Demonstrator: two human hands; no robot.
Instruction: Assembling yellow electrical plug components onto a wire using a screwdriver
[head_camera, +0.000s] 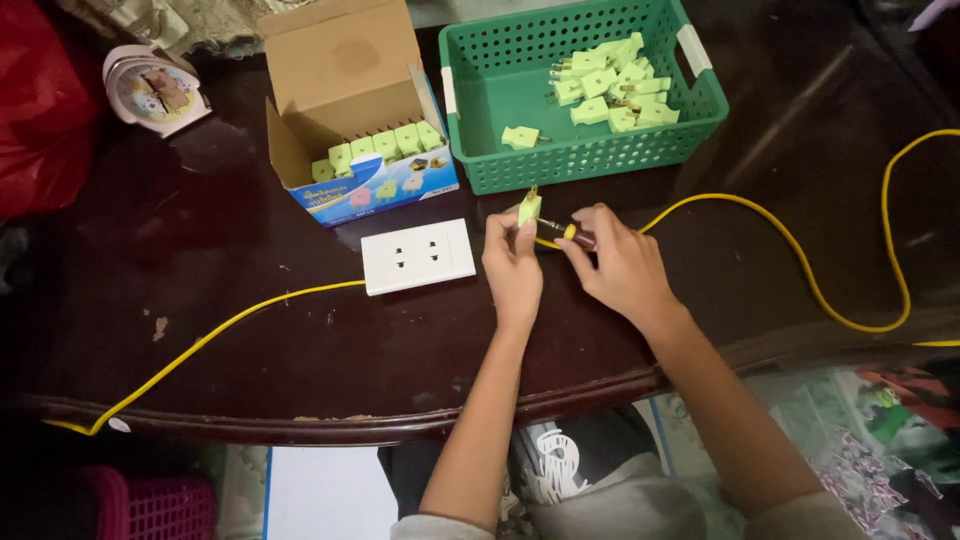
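My left hand (512, 265) pinches a small light-green plug (528, 208) upright, prongs pointing up, just in front of the green basket (585, 165). My right hand (618, 262) holds a small screwdriver (568, 233) with a yellow and dark red handle, its tip pointed at the side of the plug. Both hands hover over the dark wooden table (250, 300), close together. A white two-outlet socket block (418, 256) lies to the left of my left hand, with a yellow cable (800, 260) running across the table.
The green basket holds several more light-green plugs (612, 82). An open cardboard box (350, 110) at the back holds a row of the same plugs. A pink alarm clock (155, 88) sits far left. A red bag (40, 100) lies at the left edge.
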